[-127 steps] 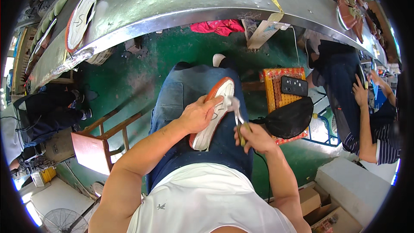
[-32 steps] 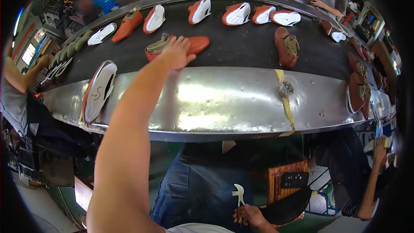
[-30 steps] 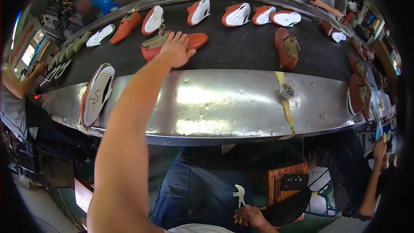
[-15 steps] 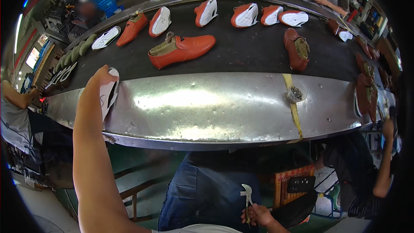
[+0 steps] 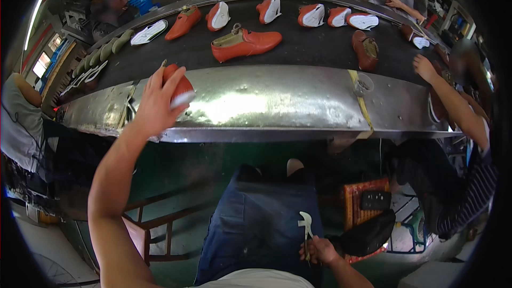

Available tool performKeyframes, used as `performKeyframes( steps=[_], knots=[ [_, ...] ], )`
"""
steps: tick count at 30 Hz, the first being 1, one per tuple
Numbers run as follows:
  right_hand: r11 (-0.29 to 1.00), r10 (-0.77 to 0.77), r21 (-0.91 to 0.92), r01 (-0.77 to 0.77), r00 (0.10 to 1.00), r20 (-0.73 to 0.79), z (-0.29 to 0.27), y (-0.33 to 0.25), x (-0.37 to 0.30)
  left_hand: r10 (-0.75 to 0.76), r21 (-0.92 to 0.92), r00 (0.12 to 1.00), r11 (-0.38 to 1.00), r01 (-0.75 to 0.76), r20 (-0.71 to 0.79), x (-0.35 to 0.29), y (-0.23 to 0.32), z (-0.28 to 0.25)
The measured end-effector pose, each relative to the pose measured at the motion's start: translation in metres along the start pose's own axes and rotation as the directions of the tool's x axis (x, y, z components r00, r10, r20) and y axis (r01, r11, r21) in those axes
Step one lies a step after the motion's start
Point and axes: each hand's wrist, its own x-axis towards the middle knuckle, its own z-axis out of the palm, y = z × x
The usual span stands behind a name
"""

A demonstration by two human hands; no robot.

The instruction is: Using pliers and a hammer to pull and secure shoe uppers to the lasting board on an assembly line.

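My left hand (image 5: 153, 105) grips a red leather shoe (image 5: 178, 89) over the near metal edge of the belt, fingers spread round its upper. Part of its white sole shows at the lower right, and the palm hides the rest. Low over my lap, my right hand (image 5: 318, 249) is closed round the handle of a small claw hammer (image 5: 305, 222), head upward. A red slip-on shoe (image 5: 250, 44) lies on the dark belt (image 5: 298, 48) beyond my left hand. A brownish-red shoe (image 5: 365, 52) rests farther right.
Several red shoes with white soles (image 5: 311, 16) line the far side. Green and white insoles (image 5: 93, 63) lie at left. A clear cup (image 5: 364, 84) sits by yellow tape on the metal ledge (image 5: 298, 93). At right, a co-worker's arm (image 5: 448, 88) reaches over the belt. Another person sits at left.
My left hand has come rightward from the left end of the ledge; the shoe in it now shows its red upper. The co-worker's arm at right has reached forward. My right hand still holds the hammer.
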Motion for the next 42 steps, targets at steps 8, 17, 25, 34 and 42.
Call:
performKeyframes(
  steps=[8, 17, 25, 34, 42],
  knots=[
    [0.980, -0.089, -0.190, 0.060, 0.985, -0.149, 0.034, 0.006, -0.022, -0.067, -0.695, 0.938, 0.689, -0.204, -0.341, -0.178, 0.129, -0.066],
    [0.630, -0.412, -0.693, 0.350, 0.907, 0.085, 0.105, -0.055, -0.073, -0.121, -0.846, 0.854, -0.262, 0.464, 0.506, -0.238, 0.223, 0.053],
    [0.741, -0.345, -0.505, 0.442, 0.896, 0.279, 0.140, -0.085, -0.054, -0.083, -0.940, 0.942, 0.080, 0.332, 0.326, -0.242, 0.216, 0.057],
    [0.890, -0.002, -0.434, 0.144, 0.951, 0.310, 0.145, -0.127, -0.026, -0.201, -0.927, 0.907, -0.144, 0.345, 0.369, -0.251, 0.212, 0.071],
    [0.072, -0.665, -0.831, 0.551, 0.648, 0.372, 0.134, -0.085, 0.028, -0.323, -0.946, 0.895, -0.209, 0.249, 0.308, -0.264, 0.209, 0.092]
  ],
)
